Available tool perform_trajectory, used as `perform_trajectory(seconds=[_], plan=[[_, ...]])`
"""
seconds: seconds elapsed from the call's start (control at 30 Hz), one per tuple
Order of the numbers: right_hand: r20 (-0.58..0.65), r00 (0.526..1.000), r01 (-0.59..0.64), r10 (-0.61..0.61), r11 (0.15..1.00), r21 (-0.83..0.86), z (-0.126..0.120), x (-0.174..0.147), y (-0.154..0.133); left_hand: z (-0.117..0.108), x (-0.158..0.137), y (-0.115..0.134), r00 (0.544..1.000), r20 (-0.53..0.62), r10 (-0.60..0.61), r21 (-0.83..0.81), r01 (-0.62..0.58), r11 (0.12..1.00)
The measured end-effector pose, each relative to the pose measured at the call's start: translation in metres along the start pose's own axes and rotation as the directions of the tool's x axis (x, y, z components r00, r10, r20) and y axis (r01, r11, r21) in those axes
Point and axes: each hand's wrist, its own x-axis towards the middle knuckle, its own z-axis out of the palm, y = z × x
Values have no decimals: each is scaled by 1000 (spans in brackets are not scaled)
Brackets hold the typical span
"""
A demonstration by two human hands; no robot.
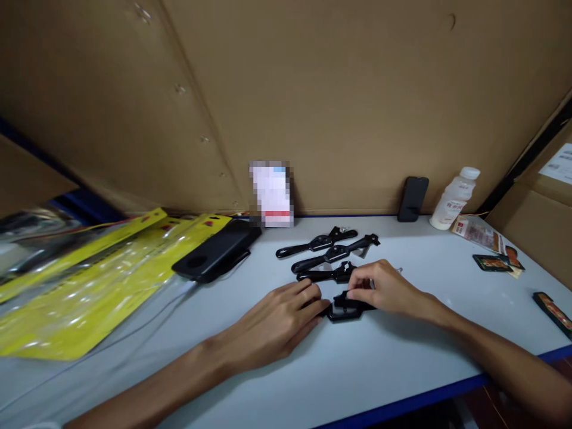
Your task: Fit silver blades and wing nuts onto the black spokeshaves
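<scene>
Yellow blister packs [96, 292] lie at the far left, with a black device [214, 253] just beside them; next, the left hand [286, 313] curls its fingers over the left end of the nearest black tool [345, 317] on the table [286, 384] — whether it grips, I cannot tell; three similar tools [334, 254] lie beyond; the right hand [379, 286] pinches a small black part [342, 300] at that nearest tool's middle — seemingly touching it; farther right stand a dark phone [412, 199] and a bottle [454, 199].

A pale table [268, 387] bears black tools [335, 254] and yellow packaging [103, 281].
</scene>
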Motion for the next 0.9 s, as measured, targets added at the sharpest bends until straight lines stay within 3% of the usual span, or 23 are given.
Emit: perform_trajectory(seconds=[0.27, 0.37, 0.5, 0.57, 0.7, 0.9], plan=[[-4, 998, 65, -65, 996, -68, 4, -3, -7, 0, -1, 0, 1000, -10, -3, -16, 3, 1000], [-93, 994, 36, -51, 986, -160, -12, -3, -7, 0, -2, -1, 1000, -24, -8, -37, 7, 999], [-168, 984, -123, 59, 907, -403, -51, -7, 1, 0, -2, -1, 999, -51, -1, -32, 0, 999], [-136, 981, -187, 137, 843, -504, -71, -13, 7, 1, -2, -1, 999, -47, -8, -35, 6, 999], [55, 954, -201, 293, 769, -606, -97, -25, 17, 3, -3, -3, 998, -53, -15, -51, 12, 999], [58, 945, -223, 321, 765, -604, -95, -21, 24, 6, -6, -4, 998, -69, -12, -48, 8, 999]])
